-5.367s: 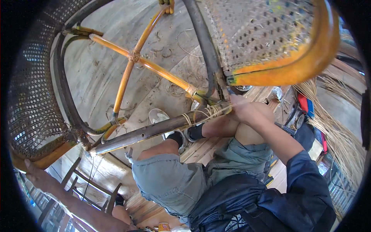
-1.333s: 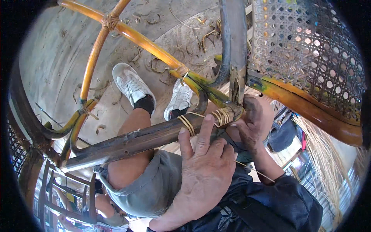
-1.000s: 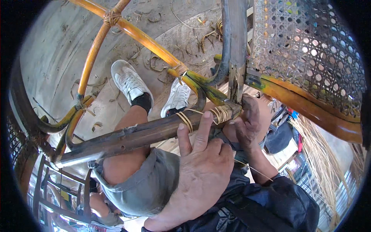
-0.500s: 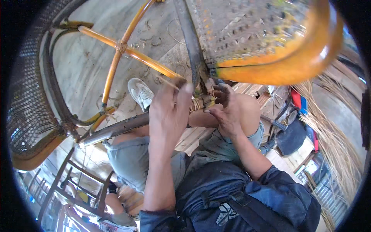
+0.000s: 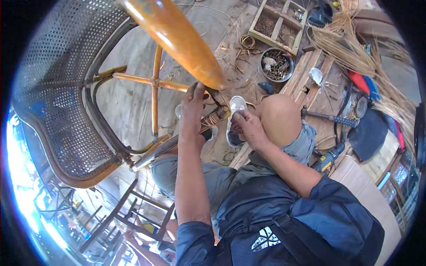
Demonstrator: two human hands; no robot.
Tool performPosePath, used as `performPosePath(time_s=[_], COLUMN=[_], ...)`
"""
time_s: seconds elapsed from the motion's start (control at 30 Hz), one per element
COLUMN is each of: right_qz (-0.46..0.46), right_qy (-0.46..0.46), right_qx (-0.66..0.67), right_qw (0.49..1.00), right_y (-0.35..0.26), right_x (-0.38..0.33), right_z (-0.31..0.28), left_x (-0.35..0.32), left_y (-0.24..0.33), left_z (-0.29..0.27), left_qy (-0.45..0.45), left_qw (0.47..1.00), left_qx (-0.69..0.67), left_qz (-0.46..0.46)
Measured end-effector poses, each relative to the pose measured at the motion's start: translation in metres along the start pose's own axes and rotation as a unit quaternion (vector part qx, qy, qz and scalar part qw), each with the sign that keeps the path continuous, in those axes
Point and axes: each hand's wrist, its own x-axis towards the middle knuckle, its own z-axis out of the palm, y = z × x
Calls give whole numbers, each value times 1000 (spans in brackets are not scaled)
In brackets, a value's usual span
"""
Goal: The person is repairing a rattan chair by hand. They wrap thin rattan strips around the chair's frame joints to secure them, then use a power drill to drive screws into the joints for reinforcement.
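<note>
A rattan chair with dark poles and a woven panel lies tipped across my legs. My left hand has its fingers curled around the frame, where a yellow-brown crosspiece meets it just below a thick glossy orange rail. Thin cane binding is wound round the pole close to its end, right of that hand. Over my shoe, apart from the pole end, my right hand is closed in a pinch; what its fingers hold is hidden.
At right lie a hammer, a drill and bundled cane strands. A metal bowl of small pieces and a divided wooden box sit farther off. A dark chair frame stands lower left, near another person's legs.
The chair has turned, bringing the orange rail leftward above my left hand. My left hand has lowered onto the frame; my right hand has left the pole joint and closed. The view has shifted.
</note>
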Motion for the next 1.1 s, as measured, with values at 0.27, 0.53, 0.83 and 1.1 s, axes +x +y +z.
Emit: performPosePath(time_s=[0.27,0.53,0.83,1.1], right_qz=[-24,-28,-62,-133], right_qy=[-103,-102,-92,-63], right_qx=[85,35,77,-40], right_qw=[991,994,991,988], right_y=[4,0,6,3], right_x=[0,0,-2,-4], right_z=[6,13,21,27], left_x=[39,73,56,61], left_y=[-27,-73,-66,-53], left_z=[-5,-36,-52,-35], left_qy=[-68,-108,37,-55], left_qw=[977,957,755,932], left_qx=[-167,-186,550,223], left_qz=[116,195,355,281])
